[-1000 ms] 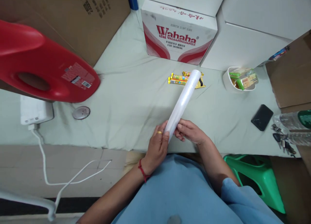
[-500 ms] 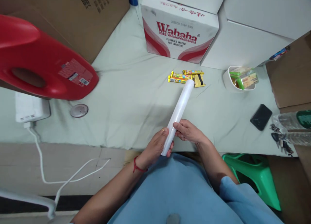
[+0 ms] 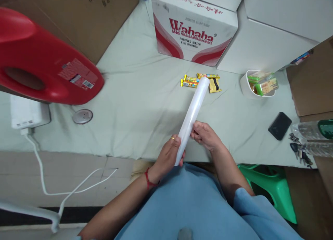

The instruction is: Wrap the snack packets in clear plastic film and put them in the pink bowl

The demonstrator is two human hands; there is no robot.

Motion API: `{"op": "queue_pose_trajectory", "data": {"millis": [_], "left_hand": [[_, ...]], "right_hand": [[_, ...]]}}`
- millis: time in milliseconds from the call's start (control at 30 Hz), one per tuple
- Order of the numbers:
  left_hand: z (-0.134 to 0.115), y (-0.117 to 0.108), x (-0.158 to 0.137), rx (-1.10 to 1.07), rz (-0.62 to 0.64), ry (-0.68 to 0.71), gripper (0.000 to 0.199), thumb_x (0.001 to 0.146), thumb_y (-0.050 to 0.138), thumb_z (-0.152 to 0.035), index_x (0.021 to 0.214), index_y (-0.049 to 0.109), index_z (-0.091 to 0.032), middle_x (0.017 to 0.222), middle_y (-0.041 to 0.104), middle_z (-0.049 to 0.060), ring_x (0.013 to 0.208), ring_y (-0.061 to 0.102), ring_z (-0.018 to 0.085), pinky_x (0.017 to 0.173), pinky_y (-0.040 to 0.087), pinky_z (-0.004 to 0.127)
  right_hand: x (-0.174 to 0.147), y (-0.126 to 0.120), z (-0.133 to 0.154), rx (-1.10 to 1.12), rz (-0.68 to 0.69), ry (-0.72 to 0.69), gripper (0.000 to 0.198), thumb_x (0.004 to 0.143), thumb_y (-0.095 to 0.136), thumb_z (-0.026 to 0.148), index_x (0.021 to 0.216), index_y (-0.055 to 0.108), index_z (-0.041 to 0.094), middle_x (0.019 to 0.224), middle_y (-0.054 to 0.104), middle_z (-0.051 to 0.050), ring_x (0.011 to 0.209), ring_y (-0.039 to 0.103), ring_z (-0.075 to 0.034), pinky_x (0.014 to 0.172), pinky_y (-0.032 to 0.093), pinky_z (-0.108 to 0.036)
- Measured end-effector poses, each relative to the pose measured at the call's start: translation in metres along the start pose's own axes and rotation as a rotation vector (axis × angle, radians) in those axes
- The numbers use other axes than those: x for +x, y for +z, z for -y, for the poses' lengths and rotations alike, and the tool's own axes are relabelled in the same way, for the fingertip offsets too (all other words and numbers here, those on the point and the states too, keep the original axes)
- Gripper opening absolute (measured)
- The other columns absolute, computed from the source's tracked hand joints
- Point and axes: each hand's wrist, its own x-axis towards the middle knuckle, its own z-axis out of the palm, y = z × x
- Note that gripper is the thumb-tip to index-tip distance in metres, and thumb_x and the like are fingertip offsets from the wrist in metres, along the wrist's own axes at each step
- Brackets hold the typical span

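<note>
A long, glossy white roll of thin plastic (image 3: 191, 116) slants up and to the right over the table's front edge. My left hand (image 3: 170, 151) is wrapped around its lower end, thumb on top and fingertips showing on the far side. At the roll's right side, about the middle, my right hand (image 3: 205, 134) has its fingers curled, thumb and fingertips pinching its edge. The roll's upper end partly covers several small yellow snack packets (image 3: 214, 85) lying on the table.
Boxes stand along the back, among them a Wahaha water carton (image 3: 194, 35). A red jug (image 3: 52, 66) and a white power adapter (image 3: 30, 111) are at left. On the right are a white tub of snacks (image 3: 247, 85), a black phone-like object (image 3: 280, 126), keys (image 3: 301, 153) and a green stool (image 3: 275, 191).
My right hand has slid slightly up and right along the roll, its thumb moving from the roll's face to its edge. The left hand keeps its hold.
</note>
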Motion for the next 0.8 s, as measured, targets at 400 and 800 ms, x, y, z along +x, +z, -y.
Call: {"op": "queue_pose_trajectory", "data": {"millis": [400,800], "left_hand": [[0.001,-0.012,-0.002,-0.002,0.105,-0.051,0.063,0.097,0.039,-0.083,0.091,0.05,-0.022,0.063,0.062,-0.003,0.04,0.052,0.01,0.042,0.037,0.024],[0.012,-0.01,-0.001,0.165,0.058,0.04,0.055,0.102,0.035,-0.077,0.096,0.048,-0.024,0.062,0.059,-0.002,0.042,0.053,0.016,0.045,0.04,0.031]], "right_hand": [[-0.003,-0.005,0.0,0.139,0.124,0.007,0.053,0.082,0.088,0.059,0.105,0.062,0.019,0.064,0.049,0.009,0.048,0.031,-0.005,0.04,0.019,-0.017],[-0.002,0.001,0.002,-0.173,-0.039,0.072,0.064,0.08,0.076,0.079,0.08,0.059,0.018,0.059,0.051,0.006,0.044,0.036,-0.005,0.039,0.024,-0.02]]}}
